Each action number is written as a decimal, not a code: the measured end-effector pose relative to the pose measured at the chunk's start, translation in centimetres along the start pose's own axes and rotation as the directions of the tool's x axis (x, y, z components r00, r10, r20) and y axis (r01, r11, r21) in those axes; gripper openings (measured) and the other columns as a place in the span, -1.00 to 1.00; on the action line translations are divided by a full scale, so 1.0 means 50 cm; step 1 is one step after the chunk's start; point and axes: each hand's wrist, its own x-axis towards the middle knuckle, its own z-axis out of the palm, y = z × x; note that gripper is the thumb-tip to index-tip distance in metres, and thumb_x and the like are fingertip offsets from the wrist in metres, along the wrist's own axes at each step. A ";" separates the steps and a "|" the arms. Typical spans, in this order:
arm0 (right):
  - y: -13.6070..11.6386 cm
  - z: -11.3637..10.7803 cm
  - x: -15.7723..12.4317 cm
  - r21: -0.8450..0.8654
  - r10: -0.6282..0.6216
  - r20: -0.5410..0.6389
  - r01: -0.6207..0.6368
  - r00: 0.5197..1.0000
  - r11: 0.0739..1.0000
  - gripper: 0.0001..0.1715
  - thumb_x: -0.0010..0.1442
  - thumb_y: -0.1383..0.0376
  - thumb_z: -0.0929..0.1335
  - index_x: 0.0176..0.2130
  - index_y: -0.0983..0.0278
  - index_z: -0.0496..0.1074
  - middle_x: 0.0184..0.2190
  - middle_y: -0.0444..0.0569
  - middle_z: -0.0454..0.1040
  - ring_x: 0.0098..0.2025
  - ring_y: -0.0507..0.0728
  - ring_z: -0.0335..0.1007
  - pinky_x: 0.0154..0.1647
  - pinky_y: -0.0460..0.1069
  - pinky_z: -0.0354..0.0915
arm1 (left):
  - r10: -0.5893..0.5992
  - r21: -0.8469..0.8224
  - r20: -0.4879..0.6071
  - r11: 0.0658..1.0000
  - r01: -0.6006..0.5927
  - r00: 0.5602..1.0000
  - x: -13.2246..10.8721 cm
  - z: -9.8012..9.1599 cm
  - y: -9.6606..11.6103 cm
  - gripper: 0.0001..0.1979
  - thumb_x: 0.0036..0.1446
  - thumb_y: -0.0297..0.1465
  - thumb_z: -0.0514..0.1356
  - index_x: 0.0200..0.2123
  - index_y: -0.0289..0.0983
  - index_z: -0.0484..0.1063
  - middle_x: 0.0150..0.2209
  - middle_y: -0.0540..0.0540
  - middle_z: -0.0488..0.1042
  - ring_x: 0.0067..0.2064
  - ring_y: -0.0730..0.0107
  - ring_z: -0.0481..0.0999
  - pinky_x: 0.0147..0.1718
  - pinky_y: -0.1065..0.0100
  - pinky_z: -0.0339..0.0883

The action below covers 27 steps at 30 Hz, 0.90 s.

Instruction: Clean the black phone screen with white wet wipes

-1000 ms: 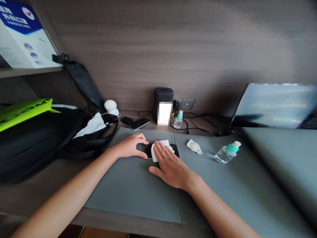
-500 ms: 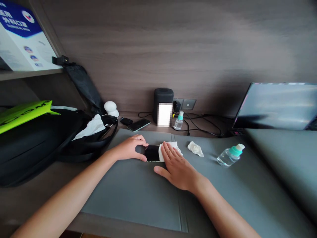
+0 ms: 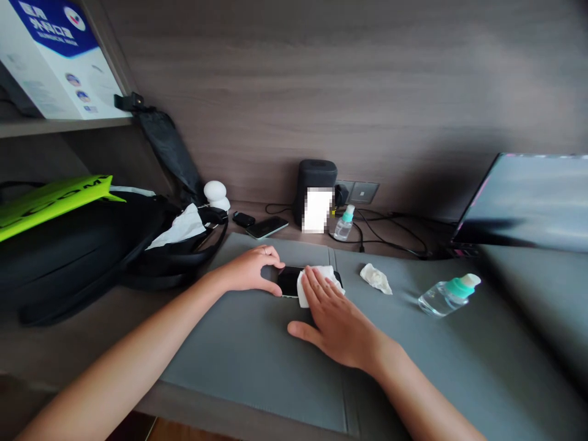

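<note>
A dark-screened smartphone (image 3: 288, 282) lies flat on the grey desk mat (image 3: 248, 361). My left hand (image 3: 250, 270) grips its left end between thumb and fingers. On the phone's right part rests a white tissue (image 3: 303, 295), under the fingertips of my right hand (image 3: 333, 321). That hand is flat, its fingers stretched out and its thumb apart over the mat. Right of the phone is a crumpled tissue (image 3: 376, 279). Farther right, a clear bottle with a teal collar (image 3: 448, 296) appears tilted in the view.
Along the wall are a second phone (image 3: 267, 227), a black speaker (image 3: 316, 174), a small spray bottle (image 3: 344, 224) and cables (image 3: 392, 229). A black bag (image 3: 82, 257) takes up the left side. A screen (image 3: 528, 202) stands on the right. A mask box (image 3: 68, 67) sits on the upper-left shelf.
The view has swung slightly left, so everything appears farther right. My right hand and the tissue have slid a little left along the phone, baring its right end. My left hand keeps its grip.
</note>
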 end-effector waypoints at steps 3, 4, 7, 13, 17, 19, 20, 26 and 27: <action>-0.004 -0.004 0.011 0.024 0.040 0.014 -0.040 0.999 0.999 0.05 0.31 -0.23 0.07 0.40 0.50 -0.11 0.40 0.31 -0.17 0.43 0.36 -0.32 0.38 0.27 -0.06 | -0.009 0.012 -0.003 1.000 0.009 1.000 -0.001 0.000 0.000 -0.47 -0.09 -0.12 0.44 -0.03 -0.14 0.52 -0.07 -0.08 0.45 0.01 0.15 0.43 0.05 0.18 0.27; -0.003 -0.007 0.012 0.031 0.066 0.037 -0.067 0.997 0.997 0.07 0.31 -0.23 0.05 0.39 0.54 -0.09 0.39 0.34 -0.17 0.43 0.37 -0.31 0.38 0.28 -0.06 | -0.013 0.014 -0.001 1.000 0.013 1.000 -0.001 -0.001 0.001 -0.47 -0.09 -0.12 0.44 -0.03 -0.14 0.52 -0.07 -0.08 0.45 0.00 0.15 0.43 0.04 0.18 0.28; -0.002 -0.013 0.005 0.046 0.093 0.088 -0.097 0.992 0.994 0.11 0.29 -0.26 0.03 0.38 0.57 -0.07 0.38 0.38 -0.19 0.43 0.40 -0.32 0.36 0.31 -0.05 | -0.012 0.021 0.006 1.000 0.012 1.000 -0.001 -0.001 0.002 -0.48 -0.09 -0.13 0.44 -0.04 -0.16 0.52 -0.08 -0.09 0.45 -0.01 0.15 0.44 0.03 0.18 0.29; -0.023 -0.014 0.014 0.107 -0.016 0.096 0.006 0.995 0.994 0.12 0.28 -0.28 0.02 0.38 0.55 -0.09 0.40 0.34 -0.21 0.43 0.38 -0.38 0.39 0.28 -0.14 | 0.001 0.014 0.009 1.000 -0.001 1.000 -0.001 -0.002 0.001 -0.47 -0.08 -0.12 0.44 -0.03 -0.16 0.52 -0.09 -0.08 0.45 -0.02 0.17 0.45 0.02 0.20 0.30; -0.012 -0.027 0.016 0.135 0.079 0.145 -0.098 0.986 0.986 0.12 0.28 -0.28 -0.01 0.38 0.56 -0.08 0.39 0.35 -0.19 0.43 0.38 -0.35 0.38 0.29 -0.11 | -0.013 0.007 0.011 1.000 0.013 1.000 -0.003 0.001 -0.002 -0.49 -0.07 -0.12 0.43 -0.05 -0.17 0.52 -0.10 -0.08 0.45 -0.02 0.16 0.44 0.04 0.17 0.29; -0.007 -0.032 0.011 0.132 0.119 0.168 -0.142 0.979 0.981 0.20 0.24 -0.33 0.01 0.38 0.58 -0.10 0.39 0.38 -0.21 0.43 0.41 -0.37 0.38 0.32 -0.12 | -0.008 0.010 0.008 1.000 0.008 1.000 -0.003 0.002 -0.006 -0.49 -0.07 -0.10 0.42 -0.06 -0.17 0.52 -0.10 -0.08 0.45 -0.02 0.16 0.45 0.04 0.15 0.29; -0.008 -0.032 0.010 0.131 0.119 0.171 -0.142 0.978 0.981 0.26 0.20 -0.36 0.03 0.38 0.60 -0.11 0.39 0.39 -0.23 0.43 0.43 -0.39 0.38 0.33 -0.14 | -0.002 0.012 0.008 1.000 0.002 1.000 -0.003 0.002 -0.008 -0.49 -0.07 -0.10 0.42 -0.05 -0.17 0.52 -0.09 -0.08 0.44 -0.02 0.15 0.45 0.05 0.14 0.29; -0.041 -0.019 0.023 0.176 -0.070 0.103 0.051 0.992 0.983 0.29 0.16 -0.38 0.05 0.38 0.60 -0.13 0.40 0.34 -0.27 0.44 0.38 -0.47 0.42 0.26 -0.25 | 0.013 0.015 0.012 1.000 -0.014 1.000 -0.004 0.004 -0.014 -0.47 -0.06 -0.07 0.41 -0.04 -0.19 0.51 -0.09 -0.10 0.45 -0.02 0.13 0.44 0.05 0.12 0.29; -0.043 -0.017 0.025 0.169 -0.074 0.080 0.059 0.994 0.984 0.24 0.20 -0.35 0.04 0.38 0.59 -0.11 0.40 0.32 -0.25 0.44 0.36 -0.45 0.42 0.25 -0.24 | 0.011 0.016 0.011 1.000 -0.012 1.000 -0.005 0.004 -0.013 -0.46 -0.07 -0.07 0.41 -0.03 -0.19 0.51 -0.08 -0.10 0.44 -0.02 0.13 0.44 0.05 0.13 0.29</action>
